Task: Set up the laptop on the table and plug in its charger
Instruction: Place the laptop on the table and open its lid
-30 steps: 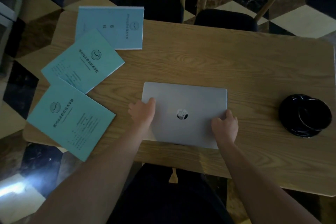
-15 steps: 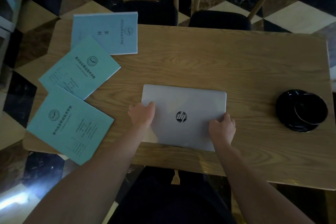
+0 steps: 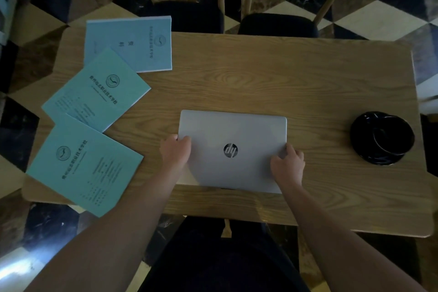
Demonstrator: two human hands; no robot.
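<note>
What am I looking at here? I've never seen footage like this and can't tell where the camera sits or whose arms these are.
There is no machine here: the camera is worn on a person's head and looks down at their own two bare arms. They sit at a wooden table. In front of them lies a closed silver HP laptop. The left hand grips its left edge, thumb on the lid. The right hand holds its right edge, fingers curled on the lid. To the left lie three blue-green booklets, partly overlapping. To the right sits a black dish; what it holds is too dark to tell. No charger is visible. Two chairs stand beyond the table.
</note>
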